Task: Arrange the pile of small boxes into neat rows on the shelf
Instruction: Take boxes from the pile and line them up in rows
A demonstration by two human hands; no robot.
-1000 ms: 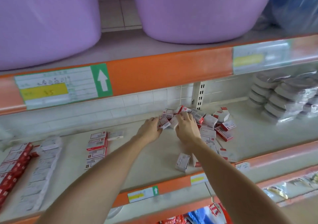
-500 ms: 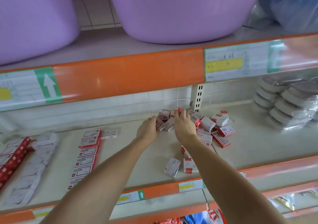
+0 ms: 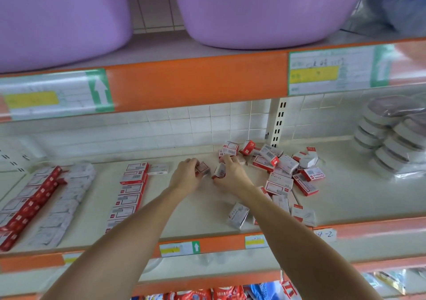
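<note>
While both hands work at the left edge of the pile of small boxes on the shelf, the left hand curls round one box and the right hand pinches another. Loose boxes sit near the front lip; a forearm brushing them could knock one off, and the started row could get nudged crooked.

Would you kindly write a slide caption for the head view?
Both hands, left hand and right hand, each grip a small box beside the pile of small boxes on the shelf.
</note>
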